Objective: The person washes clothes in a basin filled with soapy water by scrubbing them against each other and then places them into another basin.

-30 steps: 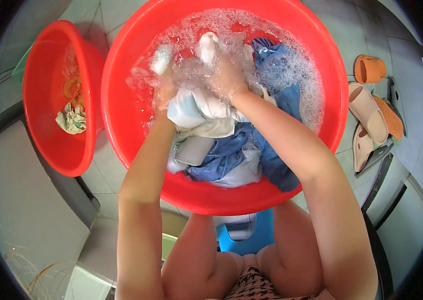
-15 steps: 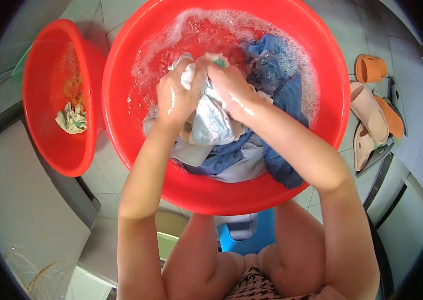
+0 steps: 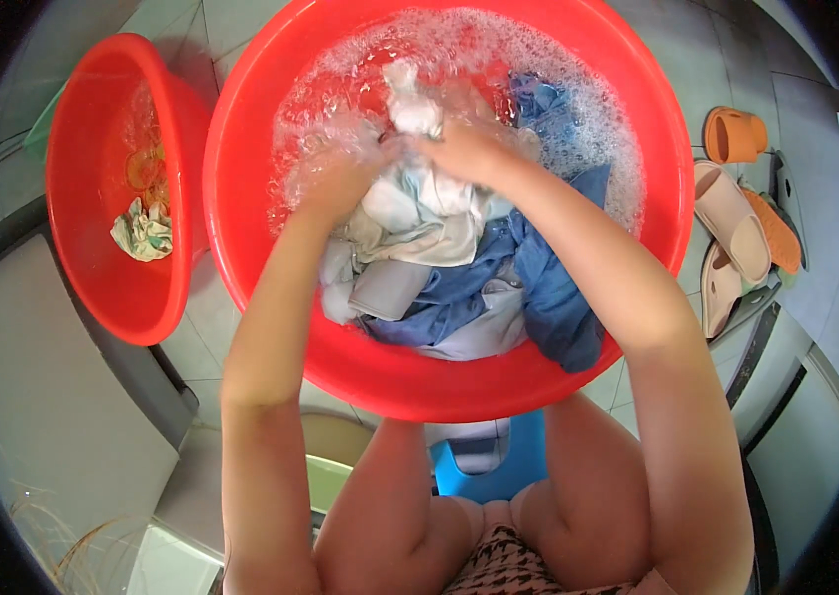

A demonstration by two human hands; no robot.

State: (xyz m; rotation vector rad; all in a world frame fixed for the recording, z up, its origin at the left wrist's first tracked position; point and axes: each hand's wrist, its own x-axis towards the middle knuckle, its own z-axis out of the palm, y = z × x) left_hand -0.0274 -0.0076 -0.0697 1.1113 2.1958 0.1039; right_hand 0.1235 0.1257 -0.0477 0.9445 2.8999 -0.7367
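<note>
In the big red basin [image 3: 657,129] of sudsy water, I have both hands in a white printed cloth garment [image 3: 439,203]. My right hand [image 3: 466,154] is closed on its wet, bunched fabric, part of which sticks up beyond the fingers. Beside it, at the left edge of the bunch, my left hand [image 3: 345,178] is partly under the splashing water, so its fingers are blurred and hidden. Dark blue clothing [image 3: 558,297] lies wet at the basin's right and near side. A pale grey cloth [image 3: 484,332] is at the near wall.
A smaller red basin [image 3: 62,188] stands at the left with a crumpled patterned cloth [image 3: 145,231] inside. Several sandals, including a beige one [image 3: 733,220] and an orange one [image 3: 734,136], lie on the tiled floor at the right. Something blue [image 3: 489,483] is between my legs.
Both hands have gone down from above the water into it with the white garment. The garment has spread out below them, and splashes and foam have increased around my left hand.
</note>
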